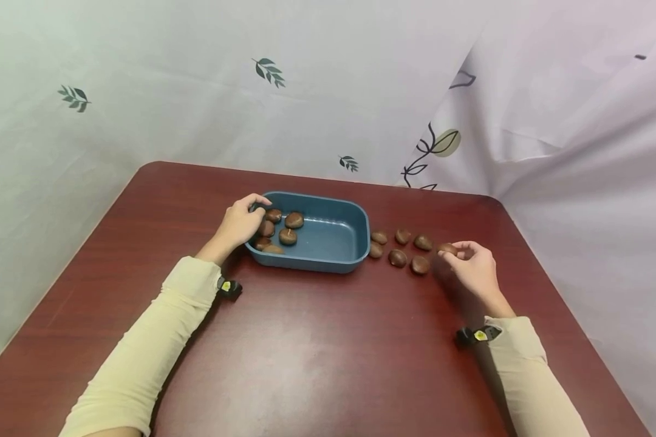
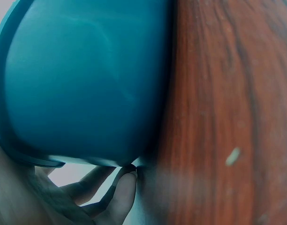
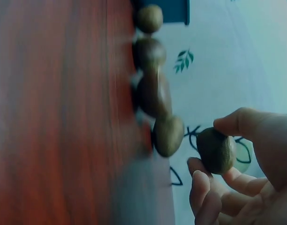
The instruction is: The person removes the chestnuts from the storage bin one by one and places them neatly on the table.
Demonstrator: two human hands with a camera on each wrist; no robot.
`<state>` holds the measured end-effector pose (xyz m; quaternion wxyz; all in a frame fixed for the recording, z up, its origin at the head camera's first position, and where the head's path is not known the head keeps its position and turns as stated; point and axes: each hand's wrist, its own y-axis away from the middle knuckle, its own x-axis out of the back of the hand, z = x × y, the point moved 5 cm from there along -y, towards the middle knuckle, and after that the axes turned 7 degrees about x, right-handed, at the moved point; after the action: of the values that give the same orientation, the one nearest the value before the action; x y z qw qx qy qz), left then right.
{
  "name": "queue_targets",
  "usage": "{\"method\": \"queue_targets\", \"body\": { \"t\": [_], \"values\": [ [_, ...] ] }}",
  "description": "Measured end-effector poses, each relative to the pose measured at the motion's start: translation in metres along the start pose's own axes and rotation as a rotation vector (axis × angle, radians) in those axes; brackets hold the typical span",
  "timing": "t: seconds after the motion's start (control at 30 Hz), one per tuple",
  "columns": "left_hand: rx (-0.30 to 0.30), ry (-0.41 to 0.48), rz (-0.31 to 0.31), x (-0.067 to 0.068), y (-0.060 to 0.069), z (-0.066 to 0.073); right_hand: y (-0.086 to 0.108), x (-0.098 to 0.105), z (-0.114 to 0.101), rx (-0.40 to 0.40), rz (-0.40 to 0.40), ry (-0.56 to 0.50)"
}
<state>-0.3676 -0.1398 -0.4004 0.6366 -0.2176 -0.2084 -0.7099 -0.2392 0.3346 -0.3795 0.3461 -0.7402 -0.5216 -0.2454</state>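
Observation:
My left hand [image 1: 239, 226] grips the left end of a blue rectangular tray [image 1: 328, 265], with its thumb over the rim near the far corner. In the left wrist view the fingers [image 2: 122, 197] curl by the outside of the tray wall [image 2: 87, 84]. Several brown chestnuts [image 1: 288, 237] lie in the tray's left part. On the right, my right hand [image 1: 477, 267] pinches a chestnut [image 3: 216, 150] between thumb and fingers, just above the table. Beside it, several loose chestnuts [image 1: 420, 264] lie in two rough rows from the tray's right wall toward this hand.
Everything stands on a dark red wooden table [image 1: 317, 340] with rounded far corners. A pale cloth [image 1: 197, 91] with leaf prints hangs behind the table and along its right side. Each wrist wears a dark strap with a small camera.

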Motion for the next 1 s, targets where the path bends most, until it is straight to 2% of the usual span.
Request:
{"method": "queue_targets", "body": {
  "t": [0.17,0.37,0.67,1.0],
  "values": [
    [0.008,-0.010,-0.010,0.002,0.003,-0.003,-0.015,-0.004,0.010,0.016,-0.015,0.114],
    [0.009,0.007,-0.003,0.004,0.007,-0.007,-0.032,-0.009,0.019,0.058,-0.021,0.164],
    [0.005,0.004,0.000,0.002,0.006,-0.005,-0.041,-0.013,0.024,0.132,-0.063,0.172],
    [0.007,0.019,0.000,-0.001,0.002,-0.001,-0.048,-0.013,0.030,0.088,-0.096,0.174]
  ]
}}
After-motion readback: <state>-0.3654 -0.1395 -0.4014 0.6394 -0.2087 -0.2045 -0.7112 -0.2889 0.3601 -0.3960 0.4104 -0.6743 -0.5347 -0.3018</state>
